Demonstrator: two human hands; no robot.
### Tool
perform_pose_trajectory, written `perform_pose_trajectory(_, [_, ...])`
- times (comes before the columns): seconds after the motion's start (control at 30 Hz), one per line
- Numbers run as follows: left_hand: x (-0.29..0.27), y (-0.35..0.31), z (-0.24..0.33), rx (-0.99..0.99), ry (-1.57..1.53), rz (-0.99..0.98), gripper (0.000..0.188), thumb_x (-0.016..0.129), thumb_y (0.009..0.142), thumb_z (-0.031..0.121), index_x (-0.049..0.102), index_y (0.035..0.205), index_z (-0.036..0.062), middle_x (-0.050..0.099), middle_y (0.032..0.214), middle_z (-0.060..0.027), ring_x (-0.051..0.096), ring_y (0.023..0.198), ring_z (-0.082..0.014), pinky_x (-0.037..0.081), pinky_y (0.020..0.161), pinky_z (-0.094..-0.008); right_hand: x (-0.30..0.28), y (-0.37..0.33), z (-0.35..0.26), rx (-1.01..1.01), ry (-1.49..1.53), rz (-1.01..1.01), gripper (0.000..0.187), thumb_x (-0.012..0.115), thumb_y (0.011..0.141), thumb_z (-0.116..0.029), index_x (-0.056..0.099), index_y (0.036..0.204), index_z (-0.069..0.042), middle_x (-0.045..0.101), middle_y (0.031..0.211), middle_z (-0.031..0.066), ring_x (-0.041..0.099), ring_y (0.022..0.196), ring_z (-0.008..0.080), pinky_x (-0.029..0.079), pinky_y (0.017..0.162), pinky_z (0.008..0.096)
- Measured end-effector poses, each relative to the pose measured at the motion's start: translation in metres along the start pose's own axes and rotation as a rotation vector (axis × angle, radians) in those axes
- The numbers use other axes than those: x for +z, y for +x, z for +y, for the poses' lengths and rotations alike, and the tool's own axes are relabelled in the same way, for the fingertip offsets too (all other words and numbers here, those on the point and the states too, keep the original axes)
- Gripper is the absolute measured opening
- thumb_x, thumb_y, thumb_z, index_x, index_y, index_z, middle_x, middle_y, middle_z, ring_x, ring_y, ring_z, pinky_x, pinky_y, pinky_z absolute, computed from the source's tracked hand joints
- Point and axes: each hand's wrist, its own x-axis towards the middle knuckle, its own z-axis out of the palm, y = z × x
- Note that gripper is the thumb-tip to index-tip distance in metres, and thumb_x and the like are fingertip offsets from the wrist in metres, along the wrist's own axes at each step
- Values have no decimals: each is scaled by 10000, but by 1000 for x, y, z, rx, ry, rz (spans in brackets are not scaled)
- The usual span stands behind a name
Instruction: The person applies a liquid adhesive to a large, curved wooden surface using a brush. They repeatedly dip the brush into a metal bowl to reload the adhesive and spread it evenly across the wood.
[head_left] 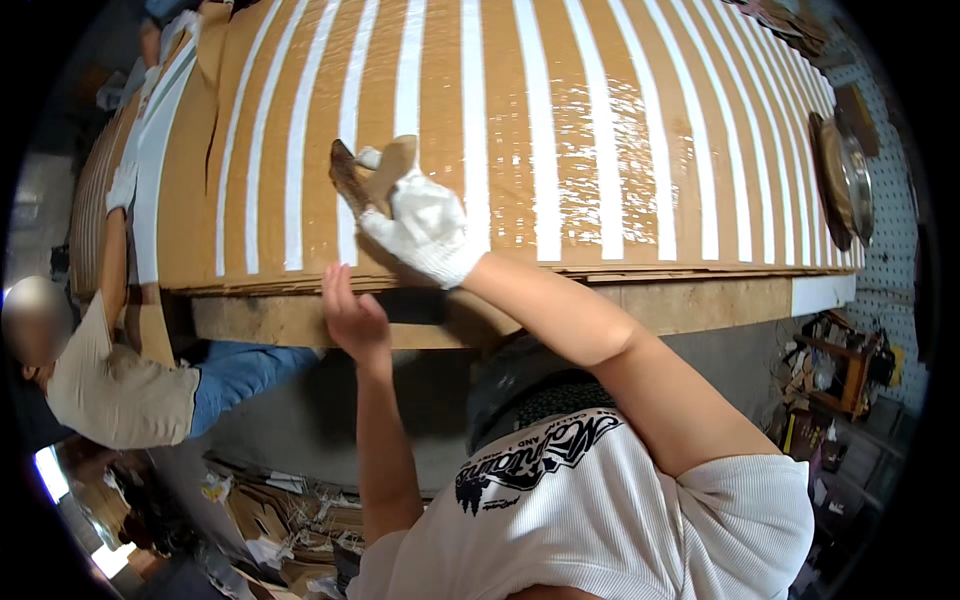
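Observation:
A large brown cardboard sheet with long white strips across it lies on a workbench, several layers showing at its near edge. Wet-looking shiny patches cover part of its surface. My right hand, in a white knit glove, is over the left-centre of the sheet. It grips a dark brown, worn-looking flat piece; a tan part beside it sticks up by the fingers. The exact kind of tool cannot be made out. My left hand is bare, its fingers stretched toward the sheet's near edge, with nothing visible in it.
At the left, another person in a beige shirt reaches a gloved hand onto a white strip. A round metal basin stands at the right end. Wooden beam runs along the bench front. Cardboard scraps lie on the floor behind.

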Motion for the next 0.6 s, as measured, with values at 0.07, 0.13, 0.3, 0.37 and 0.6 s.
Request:
perform_pose_trajectory(0.07, [2, -1, 3, 12, 3, 2, 475, 443, 815, -14, 616, 1257, -14, 621, 1321, -202, 558, 1292, -375, 438, 1097, -453, -43, -18, 25, -130, -65, 164, 433, 662, 837, -190, 587, 1232, -30, 682, 1074, 192, 700, 746, 335, 585, 677, 397])
perform_pose_trajectory(0.13, [-2, -1, 4, -21, -11, -9, 490, 440, 805, -33, 616, 1261, -16, 621, 1316, -209, 555, 1294, -381, 441, 1091, -455, -95, -41, 54, 26, -50, 183, 323, 693, 846, -174, 659, 1127, -17, 678, 1175, 184, 714, 773, 256, 589, 674, 352])
perform_pose_trajectory(0.3, [3, -5, 10, -38, -71, -5, 512, 450, 798, -53, 599, 1287, -44, 588, 1349, -245, 536, 1305, -411, 441, 1086, -456, -221, -115, 137, 128, -459, 445, 343, 721, 844, -217, 684, 1173, -131, 713, 1108, 169, 722, 836, 243, 589, 644, 324])
perform_pose_trajectory(0.37, [0, -9, 13, -56, -60, -21, 555, 473, 789, -65, 571, 1335, -44, 548, 1405, -243, 479, 1362, -409, 393, 1128, -462, -262, -133, 135, 424, -348, 559, 287, 738, 836, -237, 710, 1102, -132, 717, 1082, 190, 722, 863, 262, 595, 679, 358])
perform_pose_trajectory(0.6, [-9, -13, 42, -137, -42, -216, 777, 551, 807, -37, 329, 1551, 6, 314, 1614, -213, 305, 1488, -370, 278, 1200, -422, -301, -144, 142, 549, -254, 541, 421, 730, 835, -353, 709, 1078, -10, 720, 998, 226, 701, 884, 348, 553, 818, 441])
